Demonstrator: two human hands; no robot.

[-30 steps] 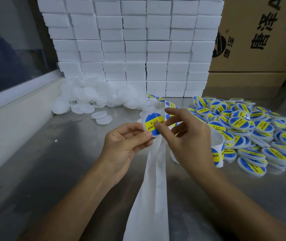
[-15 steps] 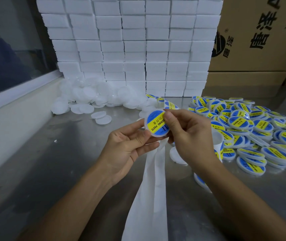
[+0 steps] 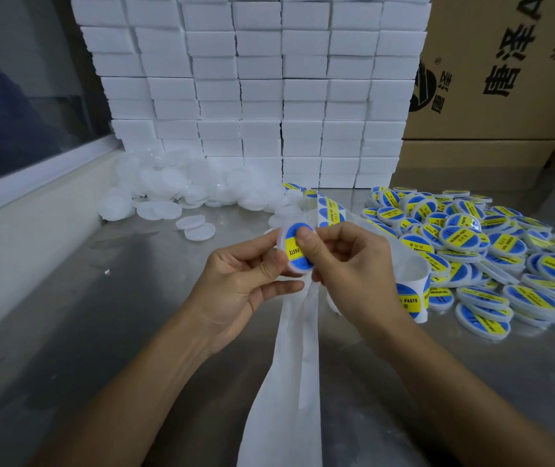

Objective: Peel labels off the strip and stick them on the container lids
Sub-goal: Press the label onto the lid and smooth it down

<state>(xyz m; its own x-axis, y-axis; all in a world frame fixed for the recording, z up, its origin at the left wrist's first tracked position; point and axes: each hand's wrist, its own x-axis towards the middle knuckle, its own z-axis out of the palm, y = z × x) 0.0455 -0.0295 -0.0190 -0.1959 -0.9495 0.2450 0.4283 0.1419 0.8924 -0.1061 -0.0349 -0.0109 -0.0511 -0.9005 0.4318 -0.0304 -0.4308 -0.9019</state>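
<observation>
Looking down, I see bare table [image 3: 77, 332] on my left; labelled lids [image 3: 491, 261] crowd the right edge, plain lids [image 3: 168, 183] sit far left. My left hand [image 3: 239, 284] pinches 1 lid [image 3: 291, 252] by its rim; my right hand [image 3: 347, 267] thumb presses its label [image 3: 293, 248]. Strip [image 3: 289, 382] hangs below

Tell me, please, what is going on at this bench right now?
A person is labelling small round container lids. The left hand holds one white lid up, while the right hand presses its thumb on the blue and yellow label already on it. The label strip runs behind the hands and its bare white backing trails toward the camera. Labelled lids are piled on the right of the metal table; plain white lids lie on the left, in front of stacked white boxes.
</observation>
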